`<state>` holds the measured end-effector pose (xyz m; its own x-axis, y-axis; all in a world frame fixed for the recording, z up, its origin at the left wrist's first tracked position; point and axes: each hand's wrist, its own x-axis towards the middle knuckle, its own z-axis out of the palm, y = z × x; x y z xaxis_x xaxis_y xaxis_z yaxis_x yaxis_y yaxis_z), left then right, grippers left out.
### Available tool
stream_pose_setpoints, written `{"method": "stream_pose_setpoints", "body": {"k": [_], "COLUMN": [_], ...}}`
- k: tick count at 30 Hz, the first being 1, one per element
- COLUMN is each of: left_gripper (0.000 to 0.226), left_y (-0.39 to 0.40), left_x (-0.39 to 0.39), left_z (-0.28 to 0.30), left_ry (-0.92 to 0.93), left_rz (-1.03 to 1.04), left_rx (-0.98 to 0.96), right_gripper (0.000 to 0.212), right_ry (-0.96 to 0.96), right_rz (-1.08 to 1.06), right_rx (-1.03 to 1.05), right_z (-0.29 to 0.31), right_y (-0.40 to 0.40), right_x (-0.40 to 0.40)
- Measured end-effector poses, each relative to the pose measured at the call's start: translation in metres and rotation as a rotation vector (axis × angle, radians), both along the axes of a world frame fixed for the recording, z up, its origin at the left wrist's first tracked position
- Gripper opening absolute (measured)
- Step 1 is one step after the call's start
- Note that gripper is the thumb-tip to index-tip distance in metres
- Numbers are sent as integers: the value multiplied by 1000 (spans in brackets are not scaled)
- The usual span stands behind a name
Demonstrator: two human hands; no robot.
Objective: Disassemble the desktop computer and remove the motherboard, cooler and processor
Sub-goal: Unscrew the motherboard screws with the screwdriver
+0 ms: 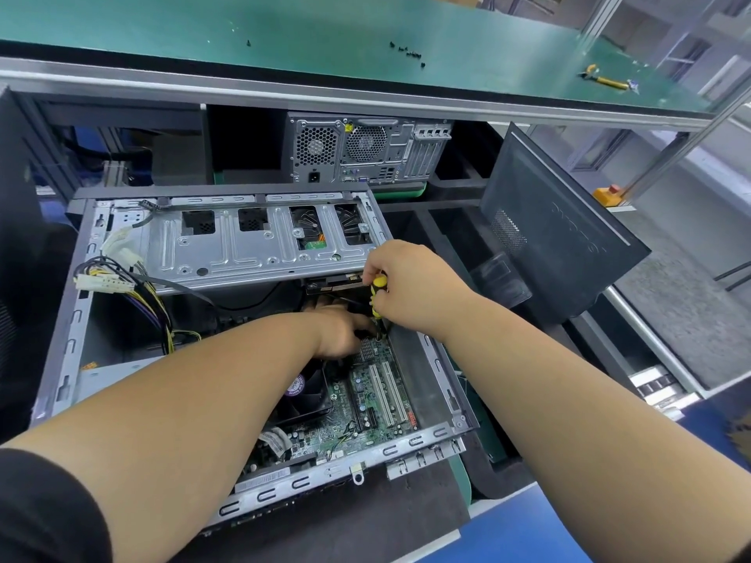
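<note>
An open desktop case [65, 351] lies on its side in front of me. Its green motherboard [365, 404] is in the bottom, with the black cooler fan [304, 396] partly hidden under my left forearm. My right hand [406, 286] grips a yellow-and-black screwdriver [378, 288] held upright, its tip down at the board's far right corner. My left hand [341, 331] reaches into the case beside the screwdriver shaft, fingers near the tip; whether it holds anything is hidden. The processor is not visible.
A metal drive cage [244, 245] spans the case's far side, with a cable bundle [122, 278] at the left. A second computer [365, 152] stands behind. A black side panel [561, 233] leans at the right. Several loose screws [410, 54] and yellow pliers [605, 79] lie on the green shelf.
</note>
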<state>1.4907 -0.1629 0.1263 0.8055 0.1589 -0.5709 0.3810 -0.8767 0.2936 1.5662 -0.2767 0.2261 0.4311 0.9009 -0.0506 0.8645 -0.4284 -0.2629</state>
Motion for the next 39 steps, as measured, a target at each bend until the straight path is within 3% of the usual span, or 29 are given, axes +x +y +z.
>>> {"method": "stream_pose_setpoints", "body": {"k": [2,14,17,28,32,39], "left_gripper": [55,54,54,56,56,54], "left_y": [0,0,1,0,1,0], "left_x": [1,1,0,0,0,0], "left_z": [0,-3,-3,-1,-2,-3], "left_ry": [4,18,9,12,-1,13], "left_rz": [-7,2,-7,-7,-18,-9], "left_rx": [1,5,-6,-2,3,38], "right_gripper": [10,19,11,26,10,21], "right_ry": [-34,-2,-9,-71,-36,-70], "right_rz": [9,-33,-34,4,23,37], "right_rx": [-7,15,15,-45,-41,-40], "right_z": [0,-2,-2,-5,-3,-2], "right_y": [2,0,1,-4,-1,0], "right_x": [-2,-2,-2,-1,-3,-4]}}
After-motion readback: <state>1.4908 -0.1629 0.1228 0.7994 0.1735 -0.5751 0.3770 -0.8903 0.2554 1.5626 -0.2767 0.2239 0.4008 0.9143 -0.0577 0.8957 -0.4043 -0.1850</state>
